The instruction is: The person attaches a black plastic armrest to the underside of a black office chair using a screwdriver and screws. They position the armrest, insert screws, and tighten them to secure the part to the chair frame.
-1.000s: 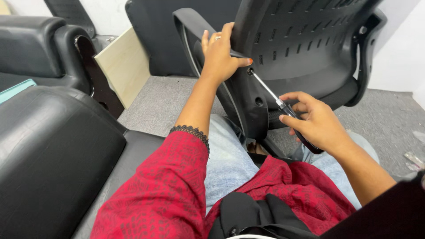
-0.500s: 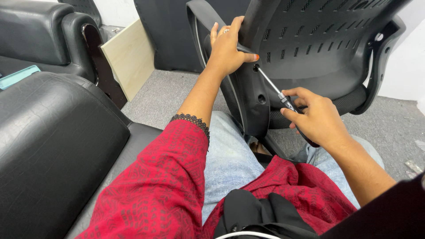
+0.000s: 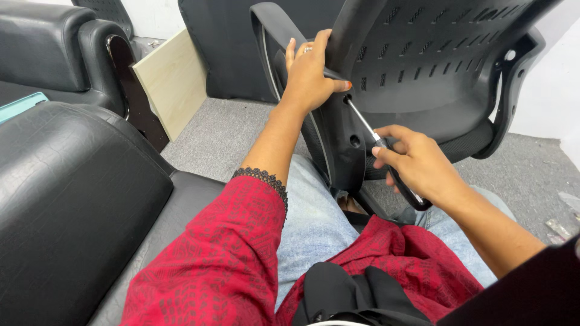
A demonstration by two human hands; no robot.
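Observation:
A black plastic office chair back (image 3: pixel 423 66) leans tilted over my lap, its armrest loop (image 3: pixel 272 30) at the left. My left hand (image 3: pixel 311 69) grips the edge of the chair back, thumb near a screw hole. My right hand (image 3: pixel 417 166) is closed around the black handle of a screwdriver (image 3: pixel 362 124). The thin metal shaft runs up and left, and its tip sits at a hole in the chair's upright just under my left thumb. A second hole (image 3: pixel 354 140) shows lower on the same upright.
I sit on a black leather sofa (image 3: pixel 72 199) whose armrest fills the left. A light wooden panel (image 3: pixel 172 81) leans behind it. Grey carpet (image 3: pixel 229 133) covers the floor, with small loose bits (image 3: pixel 562 226) at the right edge. Another black seat (image 3: pixel 48 54) stands at top left.
The view has shifted slightly right and closer. Both hands stay on the chair back and screwdriver, and my right hand has edged along the handle while the tip stays at the hole.

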